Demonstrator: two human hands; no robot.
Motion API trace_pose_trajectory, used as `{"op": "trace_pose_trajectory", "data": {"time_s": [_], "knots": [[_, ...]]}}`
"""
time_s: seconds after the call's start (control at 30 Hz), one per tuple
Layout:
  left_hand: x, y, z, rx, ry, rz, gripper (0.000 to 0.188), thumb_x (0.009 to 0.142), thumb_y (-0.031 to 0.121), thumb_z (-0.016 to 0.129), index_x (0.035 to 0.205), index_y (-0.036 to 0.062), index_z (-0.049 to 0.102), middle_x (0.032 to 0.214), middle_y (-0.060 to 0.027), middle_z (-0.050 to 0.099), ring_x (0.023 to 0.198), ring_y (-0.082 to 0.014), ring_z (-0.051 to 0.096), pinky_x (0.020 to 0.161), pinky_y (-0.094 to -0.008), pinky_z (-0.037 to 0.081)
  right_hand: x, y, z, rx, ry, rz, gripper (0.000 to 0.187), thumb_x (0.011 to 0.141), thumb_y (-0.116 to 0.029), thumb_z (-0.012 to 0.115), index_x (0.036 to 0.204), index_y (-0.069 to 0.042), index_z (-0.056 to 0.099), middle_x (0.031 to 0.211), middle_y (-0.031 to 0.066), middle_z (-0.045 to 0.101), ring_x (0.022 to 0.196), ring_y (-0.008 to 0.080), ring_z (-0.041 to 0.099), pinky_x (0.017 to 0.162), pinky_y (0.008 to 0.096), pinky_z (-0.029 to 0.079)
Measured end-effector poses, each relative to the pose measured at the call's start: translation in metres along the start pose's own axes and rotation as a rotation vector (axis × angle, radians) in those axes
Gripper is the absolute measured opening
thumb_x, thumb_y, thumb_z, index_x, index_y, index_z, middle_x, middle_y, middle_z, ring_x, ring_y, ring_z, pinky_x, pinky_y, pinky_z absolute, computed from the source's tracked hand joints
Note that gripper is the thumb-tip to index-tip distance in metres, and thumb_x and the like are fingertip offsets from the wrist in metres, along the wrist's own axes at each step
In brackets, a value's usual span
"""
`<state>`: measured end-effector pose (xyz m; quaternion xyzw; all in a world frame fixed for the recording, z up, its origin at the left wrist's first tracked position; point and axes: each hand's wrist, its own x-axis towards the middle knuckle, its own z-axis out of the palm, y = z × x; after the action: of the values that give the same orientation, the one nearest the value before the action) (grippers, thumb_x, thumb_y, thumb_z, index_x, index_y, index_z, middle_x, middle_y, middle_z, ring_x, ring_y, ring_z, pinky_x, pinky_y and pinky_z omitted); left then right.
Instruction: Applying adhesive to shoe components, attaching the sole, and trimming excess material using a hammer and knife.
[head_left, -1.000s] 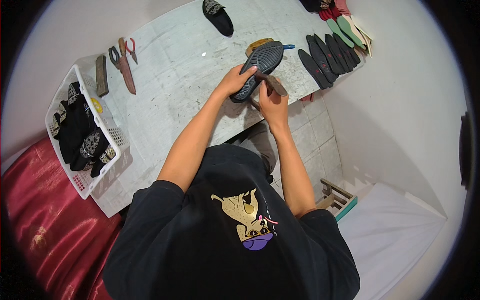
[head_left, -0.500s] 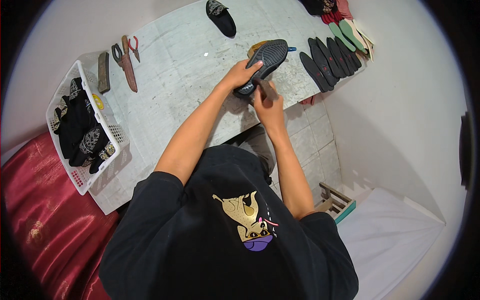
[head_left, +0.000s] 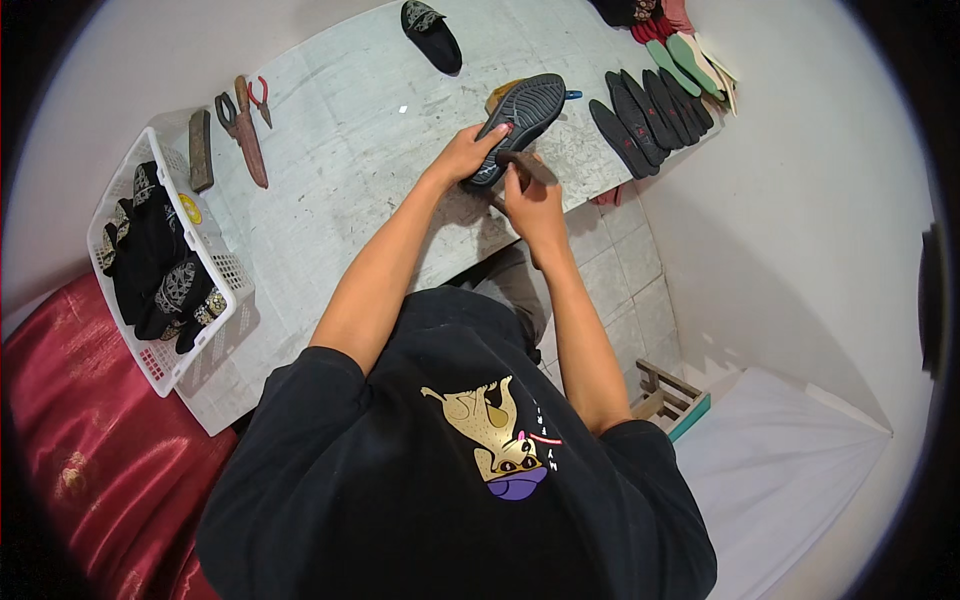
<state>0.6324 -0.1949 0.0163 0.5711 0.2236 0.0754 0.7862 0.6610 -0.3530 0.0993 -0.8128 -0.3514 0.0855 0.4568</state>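
A black shoe [head_left: 530, 108] is turned sole up over the table's near edge, its ridged tread showing. Around its middle my left hand [head_left: 463, 156] is closed, thumb lying on the sole. My right hand [head_left: 538, 212] grips what looks like a hammer [head_left: 530, 167], with a brown head close to the heel end of the sole. Whether the head touches the sole I cannot tell. Part of the tool is hidden by my fingers. Beside the shoe's far side lies a yellow-brown object [head_left: 498, 94], partly covered, and a small blue item [head_left: 573, 95] shows past the toe.
Another black shoe [head_left: 432, 38] lies at the table's far side. Black insoles [head_left: 625, 135] and green ones [head_left: 672, 68] line the right. Scissors [head_left: 228, 112], red-handled pliers [head_left: 263, 100], a sheathed tool [head_left: 250, 150] and a dark block [head_left: 201, 150] lie left, by a white basket [head_left: 225, 265] of shoe uppers.
The brown tool head has tilted and shifted slightly left along the sole's heel end. My left hand still holds the shoe. The whole view has moved a little.
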Motion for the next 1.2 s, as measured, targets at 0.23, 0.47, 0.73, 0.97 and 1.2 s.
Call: {"op": "trace_pose_trajectory", "data": {"time_s": [0.23, 0.47, 0.73, 0.97, 1.2], "knots": [[0.005, -0.003, -0.004, 0.083, -0.071, -0.009, 0.058, 0.104, 0.052, 0.061, 0.129, 0.0001, 0.067, 0.109, -0.0048, 0.073, 0.095, -0.0111, 0.066, 0.087, -0.0269, 0.052, -0.019, -0.003, 0.003, -0.02, -0.026, 0.031, 0.013, 0.095, -0.009, 0.062, 0.102, 0.001, 0.061, 0.085, 0.0289, 0.069, 0.084, 0.0492, 0.068, 0.068, 0.0507, 0.053], [0.006, -0.001, -0.005, 0.007, -0.061, -0.026, 0.06, 0.102, 0.054, 0.062, 0.13, 0.0011, 0.067, 0.11, -0.0062, 0.072, 0.1, -0.0123, 0.065, 0.091, -0.0289, 0.052, -0.017, -0.004, 0.007, -0.071, -0.013, -0.047, 0.011, 0.095, -0.01, 0.065, 0.097, 0.001, 0.062, 0.078, 0.0283, 0.068, 0.076, 0.0492, 0.068, 0.061, 0.0494, 0.053], [0.011, 0.002, -0.004, 0.118, -0.086, -0.018, 0.059, 0.102, 0.054, 0.062, 0.129, 0.0012, 0.068, 0.11, -0.0054, 0.072, 0.096, -0.0124, 0.065, 0.087, -0.0281, 0.052, -0.022, 0.003, 0.01, -0.077, -0.089, -0.082, 0.01, 0.096, -0.007, 0.064, 0.103, 0.0, 0.064, 0.084, 0.0257, 0.069, 0.083, 0.0477, 0.069, 0.066, 0.0481, 0.053], [0.021, 0.006, -0.004, 0.332, -0.048, -0.007, 0.068, 0.097, 0.062, 0.062, 0.124, 0.0, 0.071, 0.109, -0.0102, 0.074, 0.098, -0.0187, 0.068, 0.088, -0.0317, 0.052, -0.008, -0.008, 0.005, -0.175, -0.118, -0.067, 0.017, 0.094, -0.014, 0.067, 0.101, 0.0, 0.059, 0.079, 0.0316, 0.067, 0.078, 0.0524, 0.065, 0.064, 0.0564, 0.052], [0.035, 0.015, 0.002, 0.499, -0.051, -0.069, 0.072, 0.092, 0.07, 0.061, 0.109, 0.0011, 0.077, 0.095, -0.0119, 0.075, 0.09, -0.0226, 0.07, 0.084, -0.0347, 0.052, -0.019, 0.005, 0.007, -0.223, -0.081, -0.117, 0.019, 0.094, -0.014, 0.068, 0.106, -0.003, 0.058, 0.076, 0.0296, 0.067, 0.076, 0.0509, 0.067, 0.062, 0.0553, 0.052]]}}
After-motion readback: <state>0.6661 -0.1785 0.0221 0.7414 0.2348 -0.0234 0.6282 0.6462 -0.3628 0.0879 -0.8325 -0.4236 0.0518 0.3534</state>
